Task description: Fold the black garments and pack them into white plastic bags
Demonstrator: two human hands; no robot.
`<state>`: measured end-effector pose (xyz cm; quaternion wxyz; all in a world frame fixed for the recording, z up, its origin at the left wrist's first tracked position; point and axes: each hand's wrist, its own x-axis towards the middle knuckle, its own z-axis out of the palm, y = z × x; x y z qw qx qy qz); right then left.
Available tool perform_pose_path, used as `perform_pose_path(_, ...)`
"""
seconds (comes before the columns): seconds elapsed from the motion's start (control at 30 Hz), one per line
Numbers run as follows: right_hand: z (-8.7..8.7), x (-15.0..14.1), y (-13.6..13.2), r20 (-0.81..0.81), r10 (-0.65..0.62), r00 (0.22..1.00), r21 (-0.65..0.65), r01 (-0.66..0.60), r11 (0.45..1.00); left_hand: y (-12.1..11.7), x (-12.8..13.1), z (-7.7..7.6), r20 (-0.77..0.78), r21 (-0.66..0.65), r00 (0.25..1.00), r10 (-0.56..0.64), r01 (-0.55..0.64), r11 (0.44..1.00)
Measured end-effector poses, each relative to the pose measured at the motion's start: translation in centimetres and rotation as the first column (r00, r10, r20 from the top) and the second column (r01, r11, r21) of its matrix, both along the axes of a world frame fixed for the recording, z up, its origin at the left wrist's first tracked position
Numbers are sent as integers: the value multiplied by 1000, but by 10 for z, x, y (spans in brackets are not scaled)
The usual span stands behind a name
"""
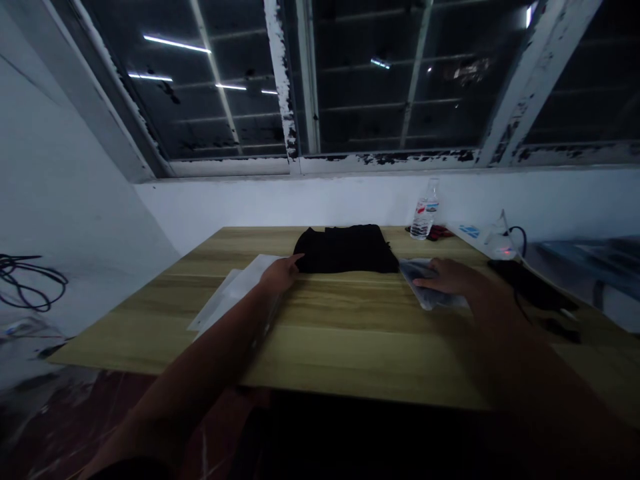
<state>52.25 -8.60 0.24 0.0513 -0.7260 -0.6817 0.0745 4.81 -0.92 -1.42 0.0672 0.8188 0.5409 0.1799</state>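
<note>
Watching from far away, I see the folded black cloth at twelve o'clock on the worktop, its long axis running from nine to three. The left hand is the nearer one: the cloth lies at its two o'clock, and one extended finger is at the cloth's left edge; whether the other fingers grasp something, I cannot tell. The right hand is grasping a clear plastic bag, whose far corner sits just beside the cloth's right end.
</note>
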Motion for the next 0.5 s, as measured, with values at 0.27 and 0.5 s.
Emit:
perform_pose_path(0.27, -8, -39, -1, 161, 167, 973, 383, -217, 898, 4, 4, 1, 9, 25, 995, 95, -95, 995)
perform_pose_path(0.5, -19, -77, 14, 129, 287, 949, 416, -315, 853, 4, 6, 3, 92, 64, 989, 112, -118, 991)
